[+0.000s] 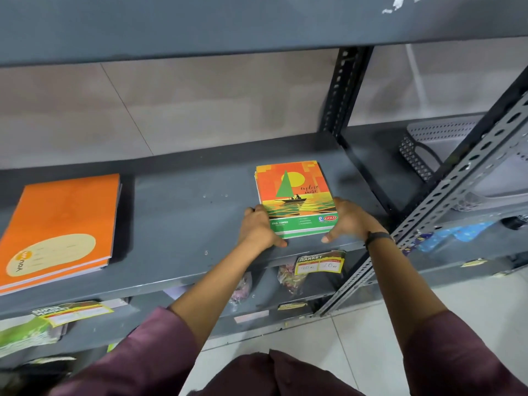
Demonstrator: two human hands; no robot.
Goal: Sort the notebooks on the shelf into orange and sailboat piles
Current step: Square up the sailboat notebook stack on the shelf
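A pile of sailboat notebooks (294, 192) lies on the grey shelf (185, 212), right of its middle, near the front edge. My left hand (258, 227) presses the pile's left near corner and my right hand (347, 220) presses its right near corner, so both hold the pile between them. A pile of plain orange notebooks (60, 224) lies at the shelf's far left, apart from my hands.
A slotted metal upright (345, 87) stands behind the sailboat pile, and another (468, 167) runs at the right. A grey perforated basket (445, 144) sits on the neighbouring shelf. Price tags (318, 262) hang on the shelf's front edge, with packets on the shelf below.
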